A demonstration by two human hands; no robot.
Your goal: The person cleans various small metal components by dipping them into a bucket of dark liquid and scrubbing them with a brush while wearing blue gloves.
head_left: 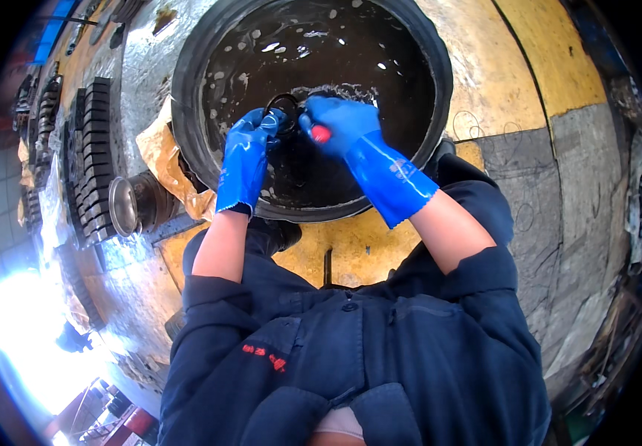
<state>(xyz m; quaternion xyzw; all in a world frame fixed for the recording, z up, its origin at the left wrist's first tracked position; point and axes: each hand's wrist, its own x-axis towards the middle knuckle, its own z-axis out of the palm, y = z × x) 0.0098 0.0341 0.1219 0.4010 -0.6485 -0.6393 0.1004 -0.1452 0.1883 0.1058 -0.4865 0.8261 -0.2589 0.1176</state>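
Over a wide black round tub (189, 97) of dark liquid (321, 63), both my hands work in blue rubber gloves. My left hand (250, 137) is closed on a dark ring-shaped part (282, 97), whose lower portion blends into the liquid and the shadow. To the right of it, my right hand (347, 123) is wrapped round a tool with a red handle end (321, 134). The tool's working end is hidden and the hand is slightly blurred, so its kind does not show. Small splashes and foam lie on the liquid just beyond the hands.
Crumpled brown wrapping (165, 156) touches the tub's left side. Beside it lies a round metal part (122, 206); farther left is a row of dark metal blocks (96, 149). Worn yellow and grey floor sheets (521, 186) spread right. Long scrap pieces (607, 334) lie along the right edge.
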